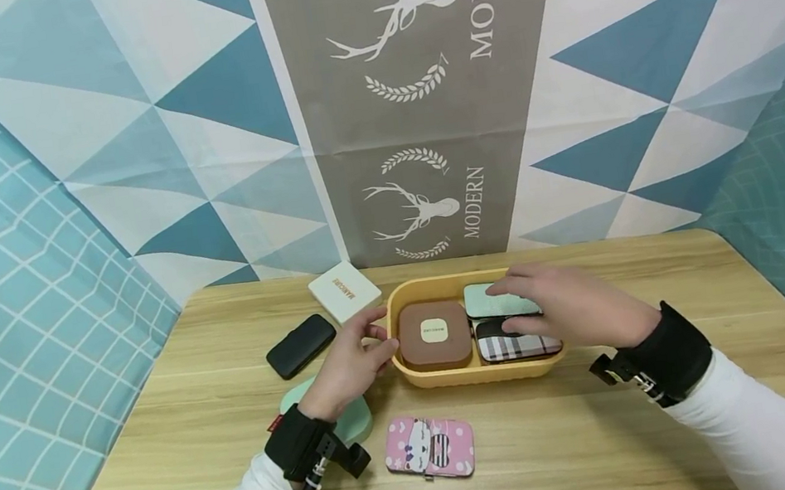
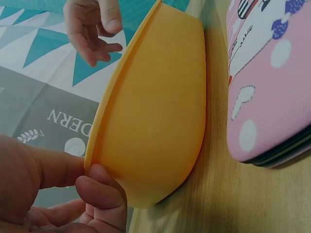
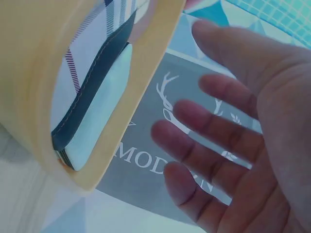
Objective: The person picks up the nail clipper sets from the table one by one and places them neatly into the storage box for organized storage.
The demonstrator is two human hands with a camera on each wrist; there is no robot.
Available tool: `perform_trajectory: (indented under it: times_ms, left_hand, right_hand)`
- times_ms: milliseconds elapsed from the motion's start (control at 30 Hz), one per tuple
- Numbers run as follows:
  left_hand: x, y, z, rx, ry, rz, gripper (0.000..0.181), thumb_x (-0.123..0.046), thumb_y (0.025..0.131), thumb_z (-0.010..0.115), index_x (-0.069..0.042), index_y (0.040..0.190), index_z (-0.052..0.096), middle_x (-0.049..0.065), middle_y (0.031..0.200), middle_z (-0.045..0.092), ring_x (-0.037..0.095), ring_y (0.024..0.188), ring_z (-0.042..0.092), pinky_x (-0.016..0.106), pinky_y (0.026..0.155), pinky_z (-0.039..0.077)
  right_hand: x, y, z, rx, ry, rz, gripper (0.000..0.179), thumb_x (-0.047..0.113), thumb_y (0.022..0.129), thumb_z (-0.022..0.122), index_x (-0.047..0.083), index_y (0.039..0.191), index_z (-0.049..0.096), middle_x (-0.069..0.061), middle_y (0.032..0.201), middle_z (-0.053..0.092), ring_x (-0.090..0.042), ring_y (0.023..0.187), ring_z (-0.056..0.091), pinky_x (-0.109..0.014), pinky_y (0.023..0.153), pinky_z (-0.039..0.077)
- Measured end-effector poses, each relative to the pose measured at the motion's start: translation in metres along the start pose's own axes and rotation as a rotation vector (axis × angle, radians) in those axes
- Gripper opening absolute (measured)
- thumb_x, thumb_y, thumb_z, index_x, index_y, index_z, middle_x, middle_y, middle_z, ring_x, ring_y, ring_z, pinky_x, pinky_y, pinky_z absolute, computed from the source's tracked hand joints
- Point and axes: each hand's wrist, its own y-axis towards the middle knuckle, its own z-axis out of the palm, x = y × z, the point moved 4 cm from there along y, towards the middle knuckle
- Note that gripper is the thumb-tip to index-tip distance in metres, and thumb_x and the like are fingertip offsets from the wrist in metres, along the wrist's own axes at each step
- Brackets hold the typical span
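Note:
My left hand [image 1: 352,366] pinches the left rim of a yellow oval storage basket [image 2: 155,102] between thumb and fingers. Inside, on the left, lies a brown square case [image 1: 416,356] with a pale label. The basket's right half holds a mint-green case [image 1: 479,301] at the back and a plaid case with a dark flap [image 1: 520,346] in front. Above these two hovers my right hand [image 1: 582,306], its fingers loosely spread; the right wrist view shows nothing in its grasp. A pink cartoon-cat case [image 1: 430,447] rests on the table in front of the basket.
Behind my left hand lie a white box marked MANICURE [image 1: 343,289] and a black case [image 1: 300,347]. A mint-green rounded case [image 1: 359,422] sits partly hidden under my left wrist. Patterned cloth [image 1: 404,109] hangs at the wooden table's [image 1: 617,448] back edge.

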Motion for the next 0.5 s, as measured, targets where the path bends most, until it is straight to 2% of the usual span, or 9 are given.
perform_trajectory:
  times_ms: [100, 233, 500]
  left_hand:
    - [0.0, 0.0, 0.0, 0.005, -0.003, 0.003, 0.054, 0.003, 0.103, 0.063, 0.005, 0.154, 0.045, 0.016, 0.108, 0.054, 0.028, 0.077, 0.06, 0.028, 0.064, 0.049]
    - [0.0, 0.0, 0.0, 0.006, 0.001, 0.0, 0.054, 0.003, 0.103, 0.063, 0.005, 0.154, 0.045, 0.016, 0.108, 0.054, 0.026, 0.078, 0.06, 0.029, 0.065, 0.05]
    - [-0.001, 0.0, 0.0, 0.004, 0.007, 0.003, 0.054, 0.002, 0.104, 0.063, 0.005, 0.154, 0.045, 0.016, 0.108, 0.054, 0.022, 0.075, 0.058, 0.027, 0.064, 0.049]
  right_hand:
    - [-0.004, -0.006, -0.004, -0.046, 0.055, 0.078, 0.047, 0.026, 0.096, 0.082, 0.007, 0.138, 0.068, -0.01, 0.122, 0.068, -0.023, 0.097, 0.067, -0.041, 0.084, 0.058]
    - [-0.01, -0.015, -0.007, -0.112, 0.145, 0.188, 0.045, 0.022, 0.098, 0.08, 0.008, 0.139, 0.068, -0.01, 0.125, 0.068, -0.023, 0.096, 0.065, -0.041, 0.079, 0.056]
    - [-0.024, -0.035, -0.004, -0.304, 0.262, 0.293, 0.043, 0.02, 0.1, 0.077, 0.007, 0.14, 0.067, -0.011, 0.12, 0.068, -0.02, 0.094, 0.062, -0.031, 0.067, 0.051]
